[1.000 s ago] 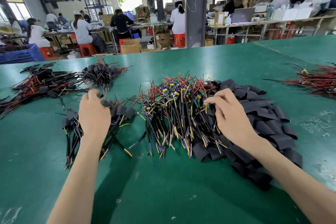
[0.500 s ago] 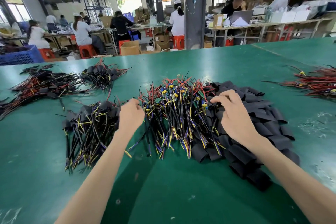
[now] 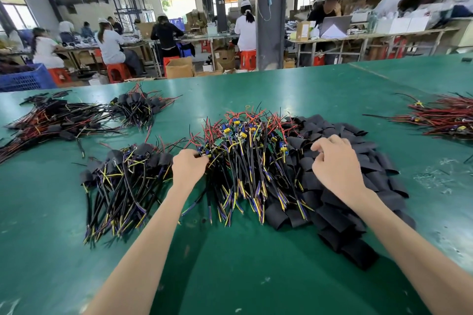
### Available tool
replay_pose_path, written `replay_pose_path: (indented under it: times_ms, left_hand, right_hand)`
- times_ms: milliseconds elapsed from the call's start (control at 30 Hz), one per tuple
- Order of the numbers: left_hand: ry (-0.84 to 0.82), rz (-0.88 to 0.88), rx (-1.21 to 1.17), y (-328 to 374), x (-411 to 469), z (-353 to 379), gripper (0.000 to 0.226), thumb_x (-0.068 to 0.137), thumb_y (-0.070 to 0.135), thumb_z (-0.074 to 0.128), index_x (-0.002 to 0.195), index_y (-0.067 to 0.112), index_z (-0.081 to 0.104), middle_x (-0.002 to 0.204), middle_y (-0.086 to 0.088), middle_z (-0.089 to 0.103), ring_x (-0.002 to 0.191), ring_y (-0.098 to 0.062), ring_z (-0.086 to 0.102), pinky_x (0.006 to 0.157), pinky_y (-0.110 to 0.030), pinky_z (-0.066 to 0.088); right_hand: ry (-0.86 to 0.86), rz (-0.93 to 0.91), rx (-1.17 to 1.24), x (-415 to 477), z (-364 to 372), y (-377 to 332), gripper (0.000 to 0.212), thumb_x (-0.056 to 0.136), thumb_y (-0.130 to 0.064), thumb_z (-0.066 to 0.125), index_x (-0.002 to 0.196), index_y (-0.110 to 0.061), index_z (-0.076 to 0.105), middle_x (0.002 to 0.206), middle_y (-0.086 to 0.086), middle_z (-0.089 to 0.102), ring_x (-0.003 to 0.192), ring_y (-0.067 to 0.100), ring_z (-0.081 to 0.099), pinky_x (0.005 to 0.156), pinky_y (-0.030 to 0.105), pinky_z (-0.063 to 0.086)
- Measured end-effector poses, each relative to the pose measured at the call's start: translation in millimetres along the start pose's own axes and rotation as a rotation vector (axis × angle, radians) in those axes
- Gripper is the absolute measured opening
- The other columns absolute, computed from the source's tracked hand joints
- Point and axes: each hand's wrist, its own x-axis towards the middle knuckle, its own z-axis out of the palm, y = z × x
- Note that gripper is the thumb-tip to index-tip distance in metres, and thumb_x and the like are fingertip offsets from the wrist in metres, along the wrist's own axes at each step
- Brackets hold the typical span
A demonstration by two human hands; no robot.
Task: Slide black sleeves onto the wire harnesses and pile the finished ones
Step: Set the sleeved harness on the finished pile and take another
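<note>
A heap of bare wire harnesses (image 3: 245,158) with coloured wires and small boards lies in the middle of the green table (image 3: 230,276). My left hand (image 3: 188,167) pinches a harness at the heap's left edge. To the right spreads a pile of flat black sleeves (image 3: 340,202). My right hand (image 3: 335,163) rests on that pile with curled fingers picking at a sleeve; whether it holds one I cannot tell. A pile of sleeved harnesses (image 3: 122,181) lies left of my left hand.
More sleeved harnesses (image 3: 64,120) lie at the far left, and a smaller bunch (image 3: 138,107) behind. Red wire bundles (image 3: 440,120) sit at the right edge. A blue crate (image 3: 23,79) stands beyond the table. Several people work at benches behind.
My left hand left the sleeved pile and moved right to the bare harness heap, where it now pinches one. My right hand shifted slightly right over the sleeves.
</note>
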Motion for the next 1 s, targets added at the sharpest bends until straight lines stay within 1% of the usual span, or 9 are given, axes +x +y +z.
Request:
replay_pose_path:
  times_ms: [133,200,333,400,467,567,667,800,1000]
  left_hand:
    - [0.122,0.001,0.047,3.1,-5.3,-3.1,0.02,0.078,0.014,0.06,0.059,0.012,0.055,0.059,-0.008,0.055,0.062,-0.028,0.048,0.055,-0.025,0.033]
    - [0.154,0.021,0.059,7.7,-6.7,-1.4,0.008,0.081,0.013,0.059,0.074,0.014,0.064,0.075,-0.013,0.065,0.07,-0.029,0.052,0.064,-0.026,0.038]
    - [0.222,0.022,-0.001,9.5,-0.1,3.9,0.024,0.085,0.019,0.057,0.101,0.005,0.067,0.099,-0.015,0.069,0.097,-0.034,0.059,0.084,-0.035,0.044]
    - [0.148,-0.072,-0.236,10.5,5.1,4.3,0.038,0.084,0.015,0.061,0.119,0.003,0.059,0.103,-0.014,0.068,0.1,-0.03,0.06,0.092,-0.033,0.044]
    - [-0.003,-0.17,-0.568,13.1,6.1,2.9,0.047,0.083,0.003,0.062,0.128,-0.004,0.049,0.081,-0.014,0.067,0.079,-0.026,0.059,0.081,-0.031,0.046]
    - [-0.164,-0.243,-0.876,15.7,6.0,-0.6,0.04,0.083,-0.011,0.058,0.122,-0.006,0.05,0.052,-0.002,0.061,0.055,-0.015,0.053,0.06,-0.02,0.045]
    - [-0.28,-0.25,-1.06,21.8,3.8,-4.5,0.019,0.085,-0.007,0.061,0.102,-0.001,0.059,0.069,-0.006,0.059,0.052,-0.01,0.057,0.053,-0.015,0.05]
    - [-0.212,-0.201,-1.094,28.8,-2.9,-5.8,0.007,0.087,0.005,0.065,0.083,0.005,0.06,0.078,-0.004,0.057,0.066,-0.016,0.054,0.056,-0.016,0.053]
    - [-0.081,-0.097,-1.061,42.9,-13.1,-14.8,0.032,0.087,-0.005,0.061,0.112,0.003,0.043,0.091,-0.011,0.05,0.062,-0.019,0.057,0.055,-0.026,0.056]
  right_hand:
    - [-0.189,-0.033,0.041,2.3,-5.3,2.6,0.009,0.083,-0.021,0.061,0.092,-0.018,0.062,0.093,0.003,0.054,0.097,0.027,0.051,0.084,0.039,0.043]
    - [-0.37,-0.11,0.098,6.3,-11.0,6.5,0.018,0.079,-0.03,0.068,0.094,-0.025,0.059,0.092,-0.004,0.052,0.094,0.02,0.052,0.088,0.039,0.043]
    - [-0.648,-0.121,0.084,7.3,-17.2,11.8,0.04,0.072,-0.035,0.076,0.105,-0.027,0.055,0.095,-0.008,0.047,0.086,0.011,0.047,0.086,0.03,0.042]
    - [-0.663,-0.142,0.027,6.1,-14.9,11.4,0.044,0.074,-0.034,0.075,0.111,-0.022,0.055,0.098,-0.004,0.045,0.088,0.012,0.044,0.081,0.026,0.038]
    - [-0.668,-0.154,-0.005,5.6,-13.1,10.2,0.045,0.076,-0.036,0.074,0.113,-0.021,0.055,0.1,-0.003,0.043,0.093,0.013,0.041,0.08,0.026,0.036]
    - [-0.67,-0.144,-0.008,5.5,-13.2,10.7,0.049,0.074,-0.038,0.075,0.116,-0.021,0.055,0.101,-0.004,0.041,0.099,0.015,0.04,0.086,0.029,0.037]
    - [-0.671,-0.148,0.019,5.0,-14.3,11.2,0.049,0.073,-0.033,0.077,0.115,-0.022,0.056,0.101,-0.005,0.041,0.099,0.013,0.042,0.08,0.025,0.034]
    - [-0.572,-0.177,0.08,6.7,-14.6,8.9,0.048,0.073,-0.019,0.073,0.119,-0.02,0.057,0.104,-0.005,0.042,0.108,0.015,0.046,0.089,0.024,0.036]
    - [-0.428,-0.168,0.21,5.6,-14.5,3.1,0.05,0.073,0.002,0.06,0.119,-0.017,0.056,0.117,0.003,0.044,0.115,0.02,0.041,0.09,0.027,0.034]
